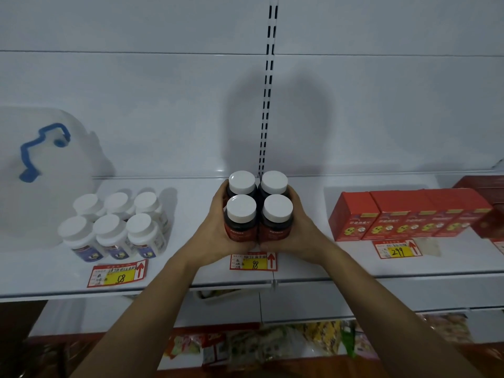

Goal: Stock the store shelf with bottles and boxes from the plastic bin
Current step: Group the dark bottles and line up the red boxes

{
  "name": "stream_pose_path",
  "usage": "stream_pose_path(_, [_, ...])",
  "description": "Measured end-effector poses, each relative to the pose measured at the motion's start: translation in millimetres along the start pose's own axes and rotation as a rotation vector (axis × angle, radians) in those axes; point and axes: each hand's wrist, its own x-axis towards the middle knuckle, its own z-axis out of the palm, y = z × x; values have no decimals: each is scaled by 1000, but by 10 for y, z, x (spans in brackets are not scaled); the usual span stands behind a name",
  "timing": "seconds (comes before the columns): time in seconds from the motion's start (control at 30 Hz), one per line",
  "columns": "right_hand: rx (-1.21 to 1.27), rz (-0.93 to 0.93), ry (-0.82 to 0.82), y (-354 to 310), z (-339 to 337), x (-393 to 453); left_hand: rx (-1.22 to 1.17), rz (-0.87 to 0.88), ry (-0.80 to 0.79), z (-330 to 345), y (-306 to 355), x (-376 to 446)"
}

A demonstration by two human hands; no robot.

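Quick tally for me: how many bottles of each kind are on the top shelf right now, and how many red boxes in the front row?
Dark bottles with red labels, held between both hands: 4
White bottles with blue labels: 6
Red boxes, front row: 5 (more behind, unclear)
Total: 15

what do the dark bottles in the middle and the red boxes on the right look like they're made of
The four dark white-capped bottles look like glossy dark plastic, possibly glass, judging by their sheen; their caps seem matte white plastic. The red rectangular boxes look like printed cardboard, with sharp folded edges and flat faces.
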Motion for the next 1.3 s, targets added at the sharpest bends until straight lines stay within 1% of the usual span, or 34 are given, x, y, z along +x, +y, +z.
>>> stream_pose_path(0.13, [24, -1, -12, -33, 4, -8, -17, -2, -19, 8, 69, -13])
stream_pose_path(0.23, [64, 13, -50, -119, -54, -41, -93, -57, -10, -38, 139, -115])
stream_pose_path(0.3, [48, 35, -39, -226, -153, -107, -83, -43, 81, -98, 251, -178])
stream_pose_path(0.4, [-24, -35, 39, -412, -391, -229, 50, 57, 269, -204, 510, -146])
stream_pose_path(0.47, [-40, -73, 72, -535, -579, -299, 187, 113, 325, -207, 764, -45])
stream_pose_path(0.53, [-95, -68, 86, -635, -783, -375, 360, 144, 265, -115, 992, 76])
stream_pose_path(0.63, [-313, -69, 122, -696, -1162, -507, 557, 203, 100, 137, 1293, 289])
stream_pose_path(0.73, [-473, -38, 183, -735, -1618, -684, 665, 289, -52, 417, 1490, 528])
stream_pose_path(0.87, [-736, 52, 223, -681, -2293, -915, 783, 308, -263, 794, 1597, 830])
stream_pose_path(0.9, [-818, 98, 201, -650, -2453, -925, 802, 297, -310, 888, 1599, 888])
stream_pose_path(0.97, [-953, 230, 106, -562, -2750, -908, 840, 237, -389, 1060, 1585, 989])
stream_pose_path(1.03, [-1056, 384, -39, -436, -2983, -896, 897, 176, -451, 1201, 1550, 1075])
stream_pose_path(1.1, [-1133, 475, -176, -262, -3146, -885, 925, 153, -477, 1306, 1504, 1151])
stream_pose_path(1.13, [-1139, 470, -224, -185, -3208, -874, 918, 146, -478, 1339, 1487, 1177])
stream_pose_path(1.2, [-1118, 402, -299, -67, -3313, -853, 876, 126, -476, 1370, 1467, 1191])
stream_pose_path(1.3, [-1039, 330, -319, -36, -3486, -822, 936, 82, -434, 1295, 1496, 1205])
